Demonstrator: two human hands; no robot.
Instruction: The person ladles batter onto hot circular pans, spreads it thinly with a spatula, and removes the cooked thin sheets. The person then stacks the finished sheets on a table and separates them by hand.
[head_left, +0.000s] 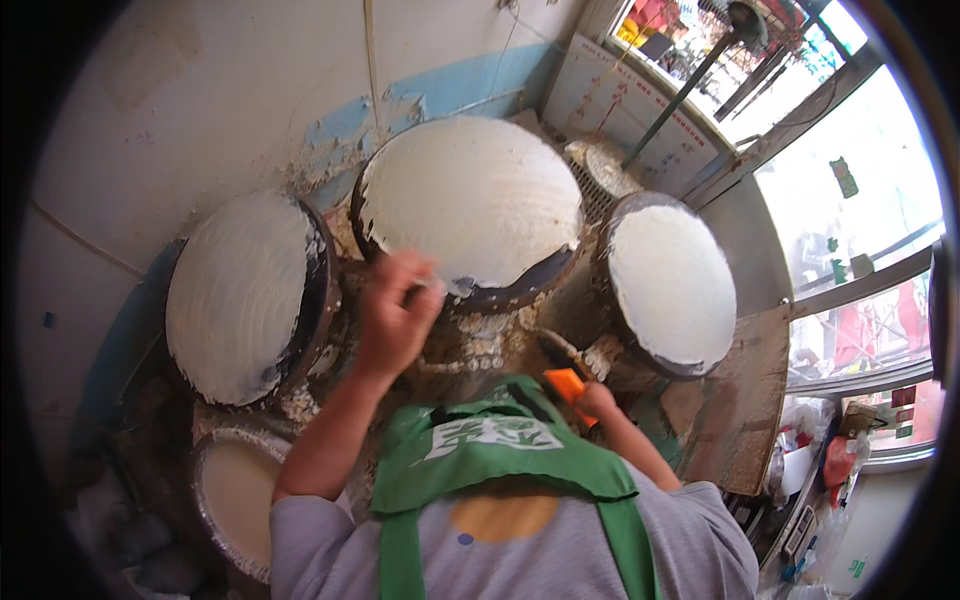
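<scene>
Three round dark griddles stand before me, each covered by a thin pale batter sheet. My left hand (401, 307), blurred, is at the near left edge of the middle sheet (472, 195). Its fingers are bent together; whether they pinch the sheet cannot be told. Dark metal of the middle griddle (536, 279) shows along its near right rim. Low in front of my apron, my right hand (598, 403) grips an orange scraper (566, 385). The left sheet (236, 300) has faint curved ridges, and the right sheet (673, 285) looks whiter.
A batter-crusted tub (236, 499) of pale liquid stands at lower left. Dried batter coats the worktop (480, 341) and its control knobs. A cardboard panel (739, 405) stands at right near a cluttered shelf (806, 487). Windows (847, 202) line the right side.
</scene>
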